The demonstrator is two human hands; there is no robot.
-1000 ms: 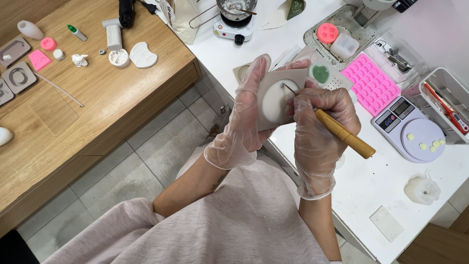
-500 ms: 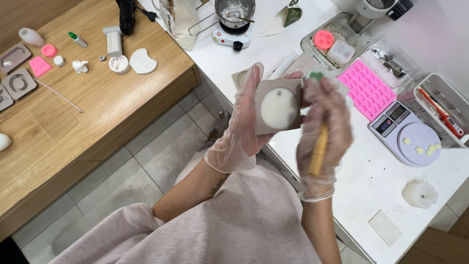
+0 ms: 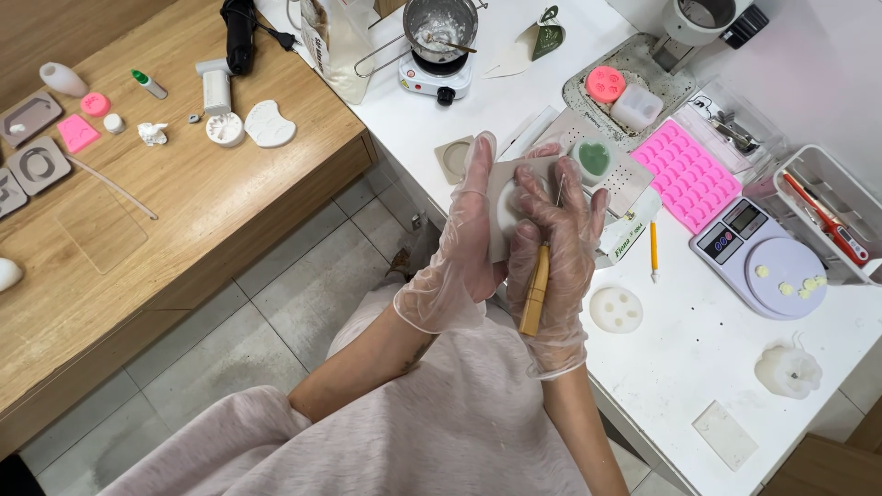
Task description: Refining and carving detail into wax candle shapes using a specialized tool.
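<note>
Both my hands wear clear plastic gloves. My left hand [image 3: 464,243] holds a pale square silicone mould [image 3: 505,197] upright in front of me, fingers spread behind it. My right hand [image 3: 556,248] covers the front of the mould and grips a wooden-handled pick [image 3: 535,289], its thin metal tip pointing up against the mould. The handle hangs down between my hands. The round piece inside the mould is mostly hidden by my right fingers.
The white table [image 3: 680,358] holds a pink silicone tray [image 3: 684,173], a digital scale [image 3: 758,253], a round white mould [image 3: 614,308], a white candle [image 3: 787,369], a pencil [image 3: 653,248] and a pot on a small hotplate [image 3: 439,37]. The wooden table [image 3: 138,230] at left carries small moulds and tools.
My right hand has turned the pick from pointing sideways to upright, handle down, and has moved over the face of the mould. The left hand keeps holding the mould.
</note>
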